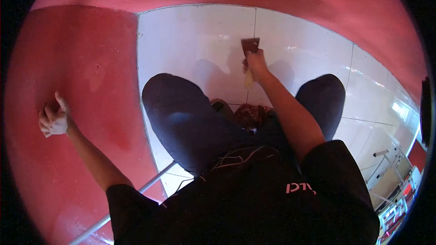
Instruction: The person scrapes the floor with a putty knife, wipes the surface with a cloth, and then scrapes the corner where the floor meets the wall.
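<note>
My right hand (257,65) is wrapped round a putty knife (250,45), over the white tiled floor in front of my knees. Its wide dark blade points away from me, and the pale handle sticks out below my fist. Off to the left, my left hand (53,117) is at the red wall (97,70), thumb raised and fingers curled inward. What those fingers hold, if anything, is hidden.
Pale floor tiles (190,41) meet the red walls ahead and at left. A reddish-brown bundle (249,116) lies between my feet. A metal pole (102,221) slants at lower left. Metal-framed furniture (386,172) stands at lower right.
</note>
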